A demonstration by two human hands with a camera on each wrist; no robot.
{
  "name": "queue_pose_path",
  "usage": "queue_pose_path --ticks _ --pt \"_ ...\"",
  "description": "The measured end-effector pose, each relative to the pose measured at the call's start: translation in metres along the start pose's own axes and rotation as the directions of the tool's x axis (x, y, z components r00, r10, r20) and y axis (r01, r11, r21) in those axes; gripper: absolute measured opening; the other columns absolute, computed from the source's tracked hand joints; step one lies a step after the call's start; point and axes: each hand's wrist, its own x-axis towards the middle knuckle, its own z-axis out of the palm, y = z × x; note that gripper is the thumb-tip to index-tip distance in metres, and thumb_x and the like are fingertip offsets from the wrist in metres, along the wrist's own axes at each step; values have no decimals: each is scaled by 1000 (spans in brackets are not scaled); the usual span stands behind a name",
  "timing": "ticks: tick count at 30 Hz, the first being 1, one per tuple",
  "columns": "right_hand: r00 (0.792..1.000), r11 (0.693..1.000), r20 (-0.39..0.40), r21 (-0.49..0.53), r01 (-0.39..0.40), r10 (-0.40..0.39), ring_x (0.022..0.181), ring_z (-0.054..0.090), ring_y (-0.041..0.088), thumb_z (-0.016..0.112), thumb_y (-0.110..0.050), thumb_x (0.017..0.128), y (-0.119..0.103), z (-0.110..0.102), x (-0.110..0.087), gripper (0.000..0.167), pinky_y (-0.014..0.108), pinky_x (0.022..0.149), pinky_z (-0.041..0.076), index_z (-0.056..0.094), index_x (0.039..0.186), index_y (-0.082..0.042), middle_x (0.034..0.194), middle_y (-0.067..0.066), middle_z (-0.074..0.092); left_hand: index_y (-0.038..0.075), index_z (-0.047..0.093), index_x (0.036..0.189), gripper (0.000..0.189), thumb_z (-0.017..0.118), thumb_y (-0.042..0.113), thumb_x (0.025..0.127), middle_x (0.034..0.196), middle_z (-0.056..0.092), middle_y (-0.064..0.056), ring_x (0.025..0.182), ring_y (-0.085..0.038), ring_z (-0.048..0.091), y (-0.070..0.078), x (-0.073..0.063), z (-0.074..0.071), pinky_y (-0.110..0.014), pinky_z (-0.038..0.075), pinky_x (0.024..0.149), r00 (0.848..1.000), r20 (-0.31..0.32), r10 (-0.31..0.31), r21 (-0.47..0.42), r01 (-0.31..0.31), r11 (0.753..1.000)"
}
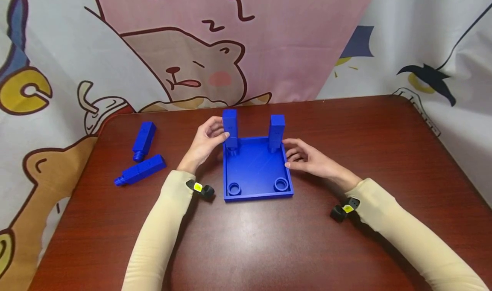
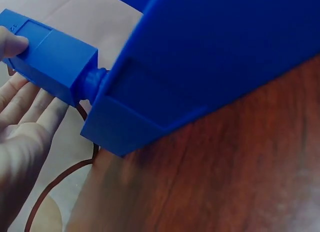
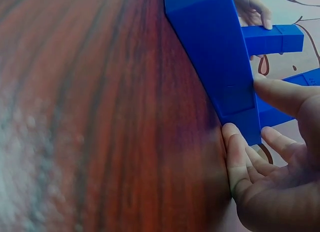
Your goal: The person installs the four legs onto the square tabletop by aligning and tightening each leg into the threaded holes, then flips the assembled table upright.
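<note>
A blue square base (image 1: 251, 165) with a raised rim lies on the table. Two square blue legs stand upright at its back corners, the left leg (image 1: 230, 126) and the right leg (image 1: 276, 131). Round sockets (image 1: 281, 184) show at the two front corners. My left hand (image 1: 205, 142) pinches the left leg, thumb on the near face and fingers behind; the left wrist view shows the leg's threaded neck (image 2: 92, 84) at the base. With thumb and fingertips, my right hand (image 1: 309, 158) holds the base's right side near the back corner, close to the right leg.
Two more blue legs with threaded ends lie on the left of the table, one farther back (image 1: 144, 140) and one nearer (image 1: 142, 170). A printed curtain (image 1: 288, 39) hangs behind the brown wooden table (image 1: 250, 248).
</note>
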Motion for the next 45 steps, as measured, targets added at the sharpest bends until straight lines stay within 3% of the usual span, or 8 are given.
queue_pose_path --ticks 9,20,27,31,36,40,45 --pt "1000 1000 5 -3 -22 22 95 60 26 68 3 86 -2 0 0 63 28 80 50 37 141 -1 107 22 59 -5 53 112 34 61 -18 81 107 65 -7 101 -20 62 0 -14 -7 -32 50 88 997 75 8 68 -13 998" --pt "1000 999 -7 -39 -3 3 98 58 26 68 -1 88 -1 1 -1 63 28 80 49 39 143 -1 106 20 59 -9 50 119 39 62 -16 82 109 64 -13 101 -19 63 5 -9 -12 -33 50 89 990 137 -24 148 4 989" --pt "1000 999 -16 -48 14 -15 96 59 26 69 1 86 0 1 -3 63 27 79 50 40 142 0 104 19 60 -9 48 125 41 61 -9 86 116 62 -17 109 -24 59 16 -7 -22 -33 47 92 968 212 -135 207 90 974" --pt "1000 999 -7 -45 20 -21 99 58 28 69 0 87 -1 1 -4 62 28 80 49 39 142 0 105 20 60 -7 44 130 46 60 -8 87 125 57 -20 117 -31 54 31 -6 -21 -42 42 99 958 259 -120 161 80 984" --pt "1000 999 -7 -50 20 -20 98 58 28 69 2 86 0 0 -3 63 27 79 50 39 142 1 104 20 60 -4 45 132 49 64 -7 87 130 54 -18 118 -30 53 50 -7 -16 -51 36 103 970 240 -42 191 -4 981" --pt "1000 999 -8 -46 22 -22 96 59 26 69 2 86 0 1 -3 63 27 79 50 39 142 1 104 20 60 -4 48 127 46 67 -6 85 126 56 -17 115 -27 54 59 -8 -4 -47 42 98 982 188 38 253 -85 964" --pt "1000 999 -10 -44 19 -20 99 58 27 68 1 87 0 2 -3 63 28 80 49 39 142 1 105 20 60 -3 50 117 42 73 -3 82 116 59 -16 109 -25 57 63 -8 13 -42 45 92 996 63 67 336 -84 938"
